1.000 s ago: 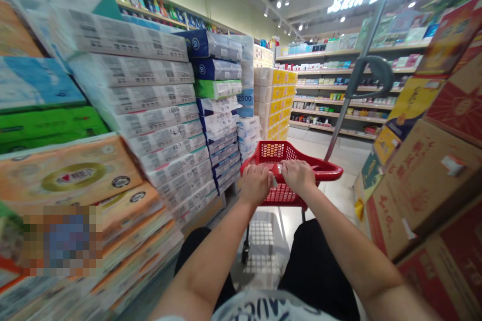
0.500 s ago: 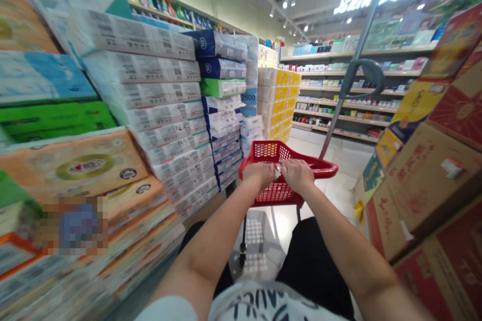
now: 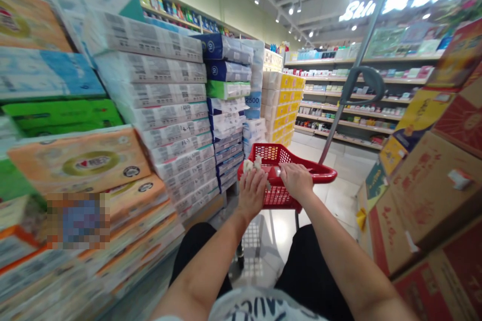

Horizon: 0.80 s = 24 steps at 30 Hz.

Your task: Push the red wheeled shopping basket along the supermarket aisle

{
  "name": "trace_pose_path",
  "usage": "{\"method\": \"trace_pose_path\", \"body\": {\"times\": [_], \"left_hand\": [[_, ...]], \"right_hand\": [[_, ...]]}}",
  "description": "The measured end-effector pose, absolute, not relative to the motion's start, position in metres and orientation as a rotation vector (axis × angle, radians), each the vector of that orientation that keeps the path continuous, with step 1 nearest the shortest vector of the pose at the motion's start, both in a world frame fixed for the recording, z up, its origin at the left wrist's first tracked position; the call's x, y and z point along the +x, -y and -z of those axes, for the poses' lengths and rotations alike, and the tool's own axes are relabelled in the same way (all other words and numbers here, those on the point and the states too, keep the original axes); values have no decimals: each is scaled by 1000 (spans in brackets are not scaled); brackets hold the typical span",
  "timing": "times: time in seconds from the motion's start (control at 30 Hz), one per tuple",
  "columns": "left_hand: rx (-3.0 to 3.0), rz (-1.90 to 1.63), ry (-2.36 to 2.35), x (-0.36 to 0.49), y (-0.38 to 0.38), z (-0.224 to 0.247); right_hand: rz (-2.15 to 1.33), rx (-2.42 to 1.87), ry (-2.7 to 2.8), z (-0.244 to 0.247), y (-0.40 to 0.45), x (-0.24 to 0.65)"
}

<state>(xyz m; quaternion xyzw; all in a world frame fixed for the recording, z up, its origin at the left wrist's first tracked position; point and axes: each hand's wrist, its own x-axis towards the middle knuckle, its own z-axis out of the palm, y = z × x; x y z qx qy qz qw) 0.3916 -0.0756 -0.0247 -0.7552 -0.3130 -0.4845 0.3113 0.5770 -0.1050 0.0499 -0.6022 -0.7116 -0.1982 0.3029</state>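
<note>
A red plastic shopping cart [image 3: 280, 201] with a perforated basket stands in front of my knees. My left hand [image 3: 253, 189] lies over the left part of its handle, fingers bent over a crumpled whitish tissue-like piece [image 3: 248, 164] that pokes out above and beside them. Whether it is paper or cloth I cannot tell. Wrapped round the middle of the handle [image 3: 275, 172] is my right hand [image 3: 297, 180], its fingertips mostly out of sight. From the cart's right side rises a slanted grey pole [image 3: 331, 135] with a loop-shaped grip [image 3: 364, 85].
Stacked tissue packs [image 3: 181, 125] line the left, with orange packs [image 3: 90, 160] nearest me. Cardboard boxes [image 3: 425, 185] are piled close on the right. Stocked shelves [image 3: 346, 95] stand across the back, beyond a pale tiled floor [image 3: 341, 185].
My left hand has moved from beside my right hand to the left end of the handle, and more of the crumpled whitish piece now shows. My right hand stays on the handle.
</note>
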Motion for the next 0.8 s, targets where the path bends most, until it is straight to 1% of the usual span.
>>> {"method": "trace_pose_path", "body": {"times": [0.1,0.23,0.33,0.47,0.57,0.7,0.8], "left_hand": [[-2057,1314,841,388,82,25],[-2138,1348,838,384,88,15],[-2160,1317,910,378,87,6],[-2293,1141,1098,366,80,-4],[-2449,1072,986,361,77,-7],[-2561,1201,907,357,81,-7],[-2591,1434,893,348,82,-10]], "right_hand": [[537,-1415,1878,-49,112,565],[498,-1119,2116,-46,122,533],[483,-1223,2181,-42,124,516],[384,-1419,2210,-51,123,512],[270,-1521,2329,-69,117,508],[217,-1699,2465,-88,100,499],[150,-1740,2462,-88,94,497]]}}
